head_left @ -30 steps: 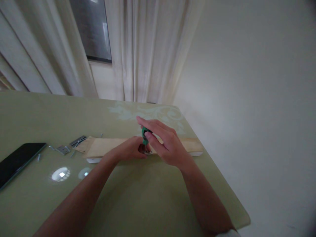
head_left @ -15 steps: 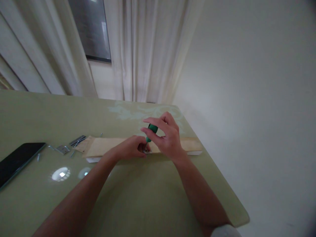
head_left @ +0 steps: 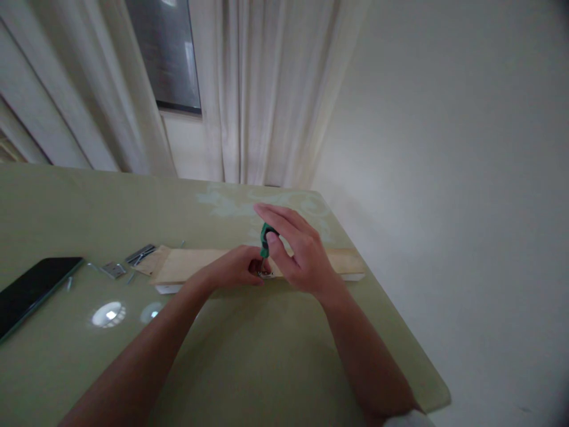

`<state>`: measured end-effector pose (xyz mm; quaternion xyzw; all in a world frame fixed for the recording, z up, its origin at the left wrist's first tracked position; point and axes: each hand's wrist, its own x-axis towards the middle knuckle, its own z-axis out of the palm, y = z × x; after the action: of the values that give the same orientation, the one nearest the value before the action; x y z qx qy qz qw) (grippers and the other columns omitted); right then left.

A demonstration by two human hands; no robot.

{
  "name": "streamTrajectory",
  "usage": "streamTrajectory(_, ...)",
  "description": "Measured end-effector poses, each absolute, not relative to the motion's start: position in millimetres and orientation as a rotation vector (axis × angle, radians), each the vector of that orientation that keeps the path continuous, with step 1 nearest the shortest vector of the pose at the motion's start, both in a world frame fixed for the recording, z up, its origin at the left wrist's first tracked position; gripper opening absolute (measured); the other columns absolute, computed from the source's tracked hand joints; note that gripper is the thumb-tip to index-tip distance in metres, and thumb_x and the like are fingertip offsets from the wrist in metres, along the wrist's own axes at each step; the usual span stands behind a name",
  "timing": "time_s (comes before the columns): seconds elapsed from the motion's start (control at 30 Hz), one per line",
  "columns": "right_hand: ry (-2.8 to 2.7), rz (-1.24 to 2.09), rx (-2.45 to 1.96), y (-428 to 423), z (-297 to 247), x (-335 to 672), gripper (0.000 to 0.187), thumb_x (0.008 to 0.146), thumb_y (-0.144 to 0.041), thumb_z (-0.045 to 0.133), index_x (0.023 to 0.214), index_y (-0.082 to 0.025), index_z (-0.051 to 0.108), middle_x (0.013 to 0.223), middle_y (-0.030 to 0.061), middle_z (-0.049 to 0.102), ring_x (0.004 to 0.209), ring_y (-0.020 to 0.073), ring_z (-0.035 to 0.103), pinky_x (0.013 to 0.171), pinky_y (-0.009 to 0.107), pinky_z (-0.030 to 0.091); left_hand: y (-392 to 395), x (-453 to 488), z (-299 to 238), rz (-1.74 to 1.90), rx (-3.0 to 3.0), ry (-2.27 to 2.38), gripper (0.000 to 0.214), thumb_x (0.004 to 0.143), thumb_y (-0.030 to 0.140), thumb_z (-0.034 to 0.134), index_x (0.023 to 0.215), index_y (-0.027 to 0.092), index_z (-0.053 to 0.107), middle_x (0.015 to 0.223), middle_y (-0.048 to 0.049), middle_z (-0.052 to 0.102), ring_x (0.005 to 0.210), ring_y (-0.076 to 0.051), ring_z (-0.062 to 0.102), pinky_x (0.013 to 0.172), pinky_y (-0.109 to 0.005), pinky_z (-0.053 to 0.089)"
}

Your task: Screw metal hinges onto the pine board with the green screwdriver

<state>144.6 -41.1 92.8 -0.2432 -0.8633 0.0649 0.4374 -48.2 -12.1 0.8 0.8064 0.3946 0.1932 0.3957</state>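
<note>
A green-and-black screwdriver (head_left: 265, 240) stands nearly upright over a wooden board (head_left: 191, 261), its shaft pointing down at a small metal hinge (head_left: 266, 274) on the board's near edge. My right hand (head_left: 300, 252) is closed on the screwdriver's handle, with the thumb against its near side and the fingers reaching over the top. Low on the board, my left hand (head_left: 237, 265) is closed around the hinge and the screwdriver's tip. Its fingers partly cover the hinge, and any screw under the tip is too small to make out.
Left of the board lie a loose hinge plate (head_left: 114, 270), more metal hinges (head_left: 140, 254) and several screws (head_left: 69, 283). A black phone (head_left: 38, 287) rests farther left on the glossy green table (head_left: 249, 356). Curtains (head_left: 267, 89) and a wall (head_left: 444, 178) stand beyond the table.
The screwdriver handle has become more upright and shifted slightly left. My right hand's fingers have straightened and its thumb has moved along the handle. My left hand stays nearly in place.
</note>
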Motion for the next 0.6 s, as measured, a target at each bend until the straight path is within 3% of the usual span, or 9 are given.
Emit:
streamTrajectory(0.07, -2.141, 0.237, -0.590, -41.4, 92.6, 144.6, 0.042, 0.110, -0.025, 0.051, 0.151, -0.030, 0.060, 0.128, 0.0066, 0.071, 0.118, 0.0184, 0.066, 0.105, 0.037, 0.055, -11.8, -48.5, 1.0, 0.491, 2.044, 0.971, 0.013, 0.074, 0.021, 0.071, 0.086, 0.018, 0.066, 0.075, 0.0012, 0.062, 0.070, -0.015, 0.053, 0.062, -0.028, 0.037)
streamTrajectory(0.2, -1.925, 0.081, -0.680, -35.3, 84.6, 141.3, 0.023, 0.101, -0.038, 0.071, 0.120, -0.027, 0.079, 0.091, 0.0031, 0.064, 0.084, 0.0169, 0.062, 0.080, 0.032, 0.058, -10.6, -49.1, -0.1, 0.484, 2.039, 0.947, 0.018, 0.072, 0.019, 0.070, 0.090, 0.017, 0.068, 0.077, 0.0006, 0.063, 0.069, -0.015, 0.053, 0.061, -0.027, 0.037)
streamTrajectory(0.27, -1.960, 0.105, -0.663, -33.6, 85.2, 143.1, 0.029, 0.102, -0.036, 0.069, 0.129, -0.026, 0.075, 0.100, 0.0053, 0.067, 0.092, 0.0182, 0.065, 0.088, 0.034, 0.058, -10.7, -49.0, 0.8, 0.489, 2.029, 0.952, 0.020, 0.072, 0.019, 0.070, 0.092, 0.017, 0.069, 0.079, -0.0001, 0.064, 0.070, -0.015, 0.054, 0.061, -0.027, 0.038)
streamTrajectory(0.4, -2.133, 0.292, -0.603, -34.4, 92.4, 150.4, 0.048, 0.111, -0.024, 0.047, 0.158, -0.031, 0.051, 0.140, 0.0075, 0.067, 0.128, 0.0192, 0.063, 0.112, 0.041, 0.051, -11.9, -48.2, 5.8, 0.459, 2.020, 0.968, 0.016, 0.071, 0.019, 0.070, 0.087, 0.017, 0.069, 0.078, -0.0001, 0.065, 0.070, -0.016, 0.056, 0.063, -0.028, 0.039)
streamTrajectory(0.5, -2.084, 0.262, -0.598, -33.7, 89.4, 148.0, 0.040, 0.110, -0.031, 0.056, 0.149, -0.030, 0.061, 0.117, 0.0049, 0.073, 0.108, 0.0171, 0.068, 0.100, 0.034, 0.056, -12.6, -47.7, 7.4, 0.445, 2.019, 0.973, 0.015, 0.071, 0.019, 0.070, 0.086, 0.017, 0.067, 0.077, 0.0000, 0.064, 0.069, -0.016, 0.055, 0.062, -0.028, 0.038)
streamTrajectory(0.6, -1.999, 0.133, -0.620, -34.2, 85.2, 142.5, 0.034, 0.101, -0.040, 0.071, 0.130, -0.023, 0.075, 0.097, 0.0044, 0.068, 0.090, 0.0174, 0.065, 0.087, 0.032, 0.058, -13.5, -47.7, 5.8, 0.456, 2.051, 0.989, 0.014, 0.073, 0.021, 0.070, 0.086, 0.017, 0.067, 0.075, 0.0004, 0.063, 0.069, -0.016, 0.054, 0.062, -0.028, 0.039)
